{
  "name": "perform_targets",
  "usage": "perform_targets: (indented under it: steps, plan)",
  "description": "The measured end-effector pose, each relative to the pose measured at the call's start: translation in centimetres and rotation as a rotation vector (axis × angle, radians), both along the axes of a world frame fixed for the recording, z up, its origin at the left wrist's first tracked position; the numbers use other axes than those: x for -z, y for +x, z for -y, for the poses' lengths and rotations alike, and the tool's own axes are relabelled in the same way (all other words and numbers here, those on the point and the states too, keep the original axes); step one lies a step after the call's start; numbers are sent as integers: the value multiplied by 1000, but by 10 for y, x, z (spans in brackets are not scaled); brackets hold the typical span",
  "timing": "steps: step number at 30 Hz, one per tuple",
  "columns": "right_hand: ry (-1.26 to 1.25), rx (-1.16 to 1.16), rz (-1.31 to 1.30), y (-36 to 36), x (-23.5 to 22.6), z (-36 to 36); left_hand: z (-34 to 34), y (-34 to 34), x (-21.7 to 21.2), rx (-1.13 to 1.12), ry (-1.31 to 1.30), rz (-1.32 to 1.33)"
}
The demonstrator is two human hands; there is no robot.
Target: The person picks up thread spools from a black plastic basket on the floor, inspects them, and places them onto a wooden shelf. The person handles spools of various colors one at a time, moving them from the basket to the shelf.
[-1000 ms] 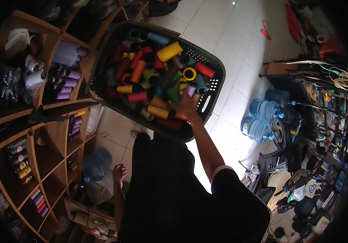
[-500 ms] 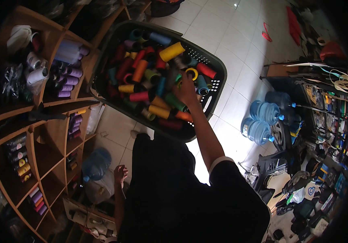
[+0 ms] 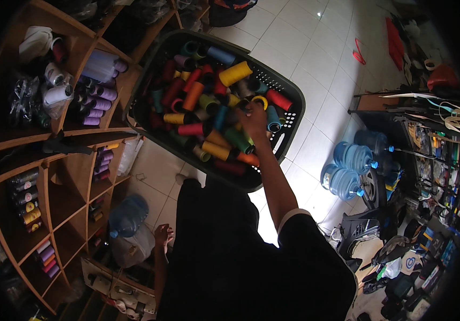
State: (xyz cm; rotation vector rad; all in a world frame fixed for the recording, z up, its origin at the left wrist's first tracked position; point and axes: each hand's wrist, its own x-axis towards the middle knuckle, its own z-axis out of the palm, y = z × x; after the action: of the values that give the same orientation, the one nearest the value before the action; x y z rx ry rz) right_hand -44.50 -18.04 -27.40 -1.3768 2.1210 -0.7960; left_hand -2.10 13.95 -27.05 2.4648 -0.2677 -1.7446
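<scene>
A dark plastic basket (image 3: pixel 298 107) full of thread spools in many colours stands ahead of me. My right hand (image 3: pixel 253 121) reaches into its right half, fingers curled down among the spools; what they grip, if anything, is hidden. Just beyond the fingertips shows a spool with a yellow ring end (image 3: pixel 260 100). A teal spool (image 3: pixel 273 120) lies to the hand's right, a green spool (image 3: pixel 238 139) to its lower left. Farther up, a large yellow spool (image 3: pixel 236 73) rests on the pile. My left hand (image 3: pixel 163 235) hangs low at my side, holding nothing, fingers loosely apart.
Wooden shelves (image 3: pixel 48 160) with spools, many purple, line the left. A blue water jug (image 3: pixel 128 215) stands below them beside a pale bag (image 3: pixel 133 247). Several more jugs (image 3: pixel 343 181) stand on the tiled floor at right, near a crowded rack (image 3: pixel 428 139) and assorted clutter.
My right hand has shifted slightly within the basket, its fingers curling more. The green spool end seen by its fingers no longer shows there. The whole view has shifted a little; my left hand still hangs low.
</scene>
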Motion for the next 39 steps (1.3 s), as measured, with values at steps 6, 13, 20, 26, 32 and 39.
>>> perform_targets:
  steps: [6, 13, 20, 26, 32, 39]
  plan:
    - [155, 196, 179, -8, 0, -45, -2, 3, -1, -15, -21, -15]
    - [41, 130, 98, 4, 13, -78, 16, 11, 10, 21, -83, -53]
    - [-33, 186, 201, 14, 5, -93, 33, 9, 2, 93, -59, -19]
    - [-146, 171, 139, 24, 15, -113, 36, 14, 6, 133, -14, -24]
    - [-52, 135, 310, 23, 41, -125, 47, 16, 4, 193, -14, -38]
    - [-53, 186, 329, 26, 27, -121, 68, 12, -6, 199, -46, 12]
